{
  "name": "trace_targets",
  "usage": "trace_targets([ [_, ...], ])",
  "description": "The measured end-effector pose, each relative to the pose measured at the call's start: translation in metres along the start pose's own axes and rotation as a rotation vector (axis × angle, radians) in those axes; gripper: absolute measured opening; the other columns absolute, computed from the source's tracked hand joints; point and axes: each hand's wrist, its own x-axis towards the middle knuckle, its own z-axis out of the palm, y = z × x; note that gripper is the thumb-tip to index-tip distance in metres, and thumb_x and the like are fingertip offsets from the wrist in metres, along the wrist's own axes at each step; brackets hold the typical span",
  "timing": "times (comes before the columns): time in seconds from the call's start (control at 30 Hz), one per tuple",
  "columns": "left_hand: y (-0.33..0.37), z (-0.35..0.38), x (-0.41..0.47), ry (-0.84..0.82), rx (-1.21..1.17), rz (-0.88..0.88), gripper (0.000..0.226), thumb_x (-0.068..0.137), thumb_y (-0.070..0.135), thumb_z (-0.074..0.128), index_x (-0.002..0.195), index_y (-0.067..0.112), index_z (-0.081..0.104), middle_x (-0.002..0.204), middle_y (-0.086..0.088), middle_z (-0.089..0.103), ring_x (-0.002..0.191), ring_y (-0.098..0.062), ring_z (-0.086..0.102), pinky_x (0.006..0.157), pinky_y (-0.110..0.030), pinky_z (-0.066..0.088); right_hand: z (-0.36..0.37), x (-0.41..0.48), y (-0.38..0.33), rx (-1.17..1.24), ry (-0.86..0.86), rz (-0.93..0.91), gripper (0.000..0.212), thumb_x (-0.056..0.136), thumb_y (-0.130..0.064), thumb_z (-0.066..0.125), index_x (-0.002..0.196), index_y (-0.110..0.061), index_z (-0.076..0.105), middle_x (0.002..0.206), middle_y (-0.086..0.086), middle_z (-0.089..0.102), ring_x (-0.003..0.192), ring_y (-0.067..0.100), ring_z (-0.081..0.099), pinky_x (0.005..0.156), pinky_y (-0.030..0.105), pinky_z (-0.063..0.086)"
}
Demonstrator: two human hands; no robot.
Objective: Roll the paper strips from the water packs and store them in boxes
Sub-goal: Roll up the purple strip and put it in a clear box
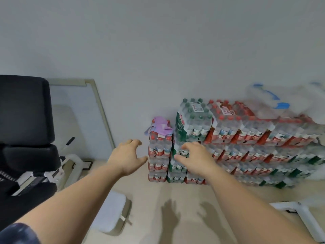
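Purple paper strips [161, 127] lie crumpled on top of the leftmost stack of red-labelled water packs [159, 152] against the wall. My left hand [127, 158] reaches out open, just left of and below the strips, holding nothing. My right hand [191, 158] is also open, fingers spread, in front of the green-labelled water packs [192, 120] to the right of that stack. Neither hand touches the strips.
More red and green water packs [263, 147] are stacked along the wall to the right, with a clear blue-handled bin [274, 99] on top. A black chair [24, 120] stands at left, a framed panel [84, 117] leans on the wall, and a pale lidded box [110, 213] sits on the floor.
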Motion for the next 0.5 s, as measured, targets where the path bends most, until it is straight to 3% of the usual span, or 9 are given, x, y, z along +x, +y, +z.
trace_targets([
  [0.5,-0.069,0.079,0.300,-0.296,-0.153,-0.088,0.067,0.082,0.054,0.062,0.140,0.026,0.042,0.135,-0.006,0.054,0.124,-0.028,0.052,0.098,-0.036,0.045,0.045,0.294,0.019,0.032,-0.242,0.173,0.053,0.088,-0.059,0.061,0.131,-0.028,0.058,0.131,-0.001,0.057,0.117,0.020,0.056,0.099,0.037,0.049],
])
